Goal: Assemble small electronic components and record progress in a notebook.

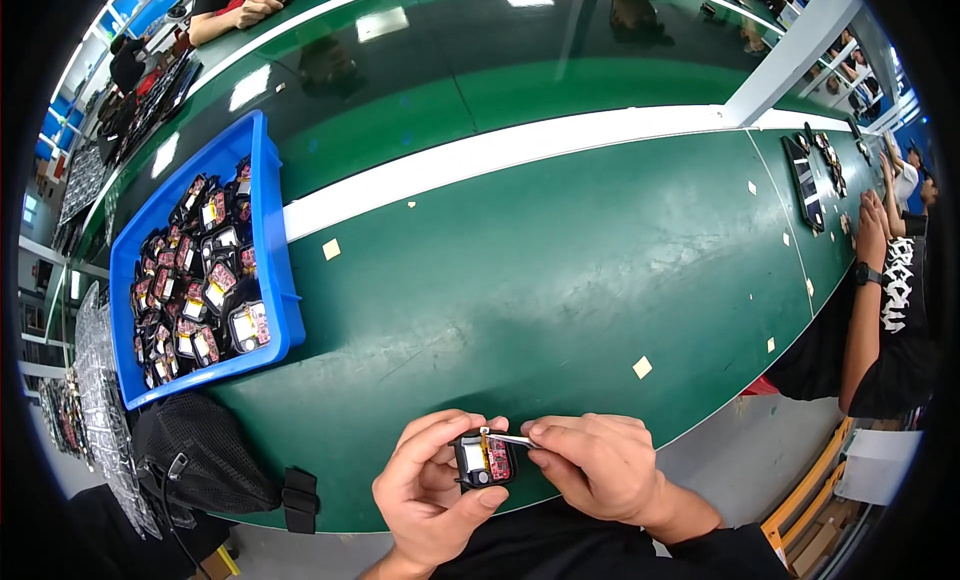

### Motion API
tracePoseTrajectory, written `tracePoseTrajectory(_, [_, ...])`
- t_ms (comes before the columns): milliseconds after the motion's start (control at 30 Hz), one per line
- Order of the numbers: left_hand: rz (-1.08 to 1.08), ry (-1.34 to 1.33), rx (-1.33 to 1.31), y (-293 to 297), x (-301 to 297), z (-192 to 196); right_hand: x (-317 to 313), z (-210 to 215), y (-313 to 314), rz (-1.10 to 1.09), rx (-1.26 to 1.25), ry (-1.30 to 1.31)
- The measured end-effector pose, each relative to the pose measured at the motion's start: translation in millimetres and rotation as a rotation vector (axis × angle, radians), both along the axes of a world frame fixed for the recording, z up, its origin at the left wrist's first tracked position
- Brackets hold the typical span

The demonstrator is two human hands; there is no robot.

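Observation:
Close to the table's near edge, my left hand (425,485) grips a small black device housing (486,474) by its sides. Its open face shows a red circuit board, a silvery-white block and a strip of yellow tape. My right hand (600,470) pinches a pair of slim metal tweezers (512,440). Their tip reaches the top edge of the housing, beside a small white piece by the yellow tape. Whether the tip grips that piece is too small to tell.
A blue bin (285,325) full of similar open housings stands on the green table (480,310) at left. A black mesh bag (200,455) lies below it. Small yellowish paper squares (642,367) are scattered about. At right sits a co-worker (890,290) near black parts (805,185).

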State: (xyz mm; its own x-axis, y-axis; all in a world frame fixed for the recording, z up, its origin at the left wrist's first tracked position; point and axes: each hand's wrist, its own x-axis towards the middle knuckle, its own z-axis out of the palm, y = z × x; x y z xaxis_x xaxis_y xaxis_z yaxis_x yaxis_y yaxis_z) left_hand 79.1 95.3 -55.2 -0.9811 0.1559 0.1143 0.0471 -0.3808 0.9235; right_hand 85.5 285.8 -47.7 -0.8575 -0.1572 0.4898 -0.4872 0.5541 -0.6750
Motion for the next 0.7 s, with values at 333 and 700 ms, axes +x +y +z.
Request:
tracePoseTrajectory(333, [-0.039,0.001,-0.034,-1.1,-1.2,0.8,2.6,0.6,2.4,0.011,-0.071,-0.042])
tracePoseTrajectory(700, [-0.025,-0.008,-0.024,-0.7,-0.9,4.9,-0.1,7.9,5.5,0.054,-0.11,-0.128])
